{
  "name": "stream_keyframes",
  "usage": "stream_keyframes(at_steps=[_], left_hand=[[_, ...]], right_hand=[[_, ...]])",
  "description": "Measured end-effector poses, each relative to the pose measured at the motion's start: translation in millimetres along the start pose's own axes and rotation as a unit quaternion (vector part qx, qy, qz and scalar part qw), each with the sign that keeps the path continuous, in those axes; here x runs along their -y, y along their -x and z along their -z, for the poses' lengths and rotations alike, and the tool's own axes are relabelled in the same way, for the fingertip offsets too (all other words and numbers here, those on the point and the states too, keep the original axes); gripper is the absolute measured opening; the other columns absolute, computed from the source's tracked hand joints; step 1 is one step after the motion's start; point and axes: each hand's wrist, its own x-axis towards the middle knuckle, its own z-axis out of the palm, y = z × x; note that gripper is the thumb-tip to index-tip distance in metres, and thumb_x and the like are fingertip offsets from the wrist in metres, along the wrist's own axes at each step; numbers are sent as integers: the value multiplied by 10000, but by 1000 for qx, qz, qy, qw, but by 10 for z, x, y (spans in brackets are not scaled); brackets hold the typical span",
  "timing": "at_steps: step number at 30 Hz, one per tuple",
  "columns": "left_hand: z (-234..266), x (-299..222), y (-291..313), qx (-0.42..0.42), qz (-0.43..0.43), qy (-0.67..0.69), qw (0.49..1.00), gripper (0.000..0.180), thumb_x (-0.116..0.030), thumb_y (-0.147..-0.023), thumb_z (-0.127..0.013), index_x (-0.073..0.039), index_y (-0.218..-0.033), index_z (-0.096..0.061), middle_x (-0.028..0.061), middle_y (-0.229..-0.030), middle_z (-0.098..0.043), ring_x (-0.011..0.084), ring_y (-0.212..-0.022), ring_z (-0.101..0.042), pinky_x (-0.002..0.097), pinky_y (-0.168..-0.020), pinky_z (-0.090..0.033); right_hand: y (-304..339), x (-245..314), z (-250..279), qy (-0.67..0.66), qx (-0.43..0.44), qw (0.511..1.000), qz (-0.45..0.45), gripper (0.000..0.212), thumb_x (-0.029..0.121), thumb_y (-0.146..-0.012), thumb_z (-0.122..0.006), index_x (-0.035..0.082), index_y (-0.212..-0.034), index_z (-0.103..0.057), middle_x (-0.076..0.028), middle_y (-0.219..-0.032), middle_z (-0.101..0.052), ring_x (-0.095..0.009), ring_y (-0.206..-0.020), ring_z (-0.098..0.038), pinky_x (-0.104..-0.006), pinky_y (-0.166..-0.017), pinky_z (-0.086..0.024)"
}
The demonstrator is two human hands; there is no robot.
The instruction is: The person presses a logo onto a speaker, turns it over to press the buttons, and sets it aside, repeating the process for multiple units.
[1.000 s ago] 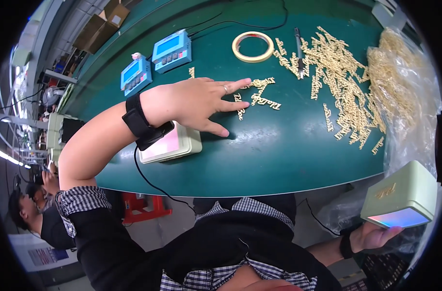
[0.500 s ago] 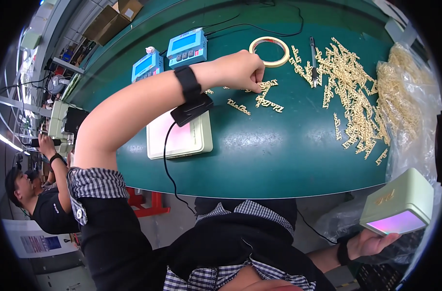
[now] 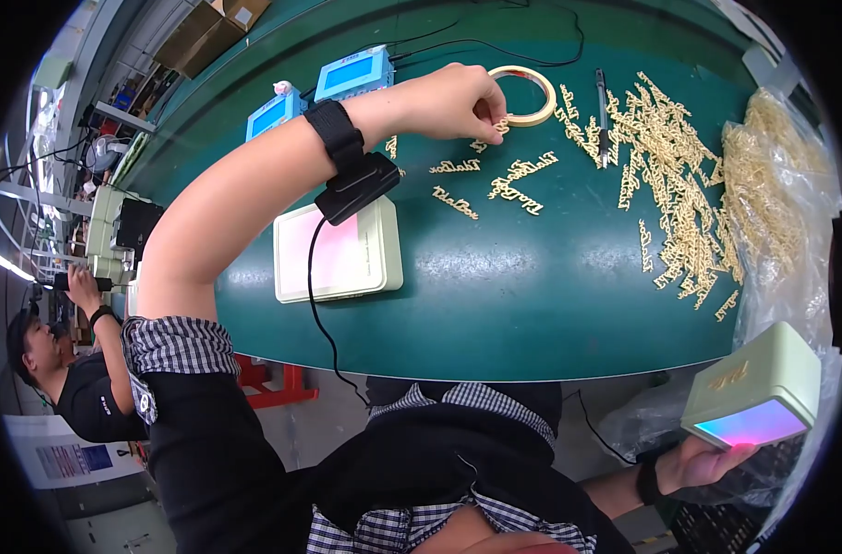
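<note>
My left hand [image 3: 453, 103] reaches across the green table with thumb and fingers pinched on a small gold-coloured script lettering piece [image 3: 504, 123], mostly hidden by the fingertips. Below it lie several loose pieces like it, among them a lettering piece [image 3: 455, 203] on its own. At the lower right, past the table edge, my right hand [image 3: 702, 462] grips a pale green box [image 3: 737, 374] from below. Gold lettering shows on one side of that box, and another face glows blue and pink. Under my left wrist, a second pale green box [image 3: 384, 249] lies flat with a pinkish-white panel up.
A tape roll [image 3: 543, 113] and a black pen [image 3: 602, 120] lie beside a pile of gold lettering pieces [image 3: 666, 157]. A clear plastic bag [image 3: 772, 185] holds more. Two blue devices with screens [image 3: 354, 74] stand behind my left arm. Another person [image 3: 93, 369] works at left.
My left hand has lifted up and slightly away from the loose pieces, uncovering some. The glow of the box in my right hand has turned from pink-violet to blue and pink.
</note>
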Motion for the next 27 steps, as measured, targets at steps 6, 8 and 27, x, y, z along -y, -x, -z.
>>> stream_keyframes(at_steps=[6, 8, 27], left_hand=[[-61, 167, 5, 1, 18, -2, 1000, 328, -217, -782, -790, -2, -1015, -706, 103, -843, -702, 202, -806, -684, 314, -754, -537], [-59, 159, 36, -15, 11, -28, 999, 331, -209, -780, -795, -4, -1022, -700, 90, -831, -688, 185, -784, -673, 306, -734, -534], [-153, 13, 53, -86, -135, -120, 980, 297, -174, -766, -796, -13, -976, -661, 87, -816, -655, 194, -708, -660, 330, -663, -532]], right_hand=[[-13, -23, 51, 4, 12, 1000, 3, 536, 336, -1020, -478, 30, -1449, -380, -142, -1475, -411, -285, -1323, -420, -444, -1148, -293], [-3, -12, 45, 13, 6, 1000, 8, 534, 334, -1021, -476, 29, -1449, -381, -142, -1476, -410, -286, -1322, -420, -444, -1148, -292], [67, 15, -86, 19, -18, 999, -27, 580, 360, -1023, -462, 11, -1470, -340, -149, -1489, -400, -291, -1348, -403, -452, -1151, -288]])
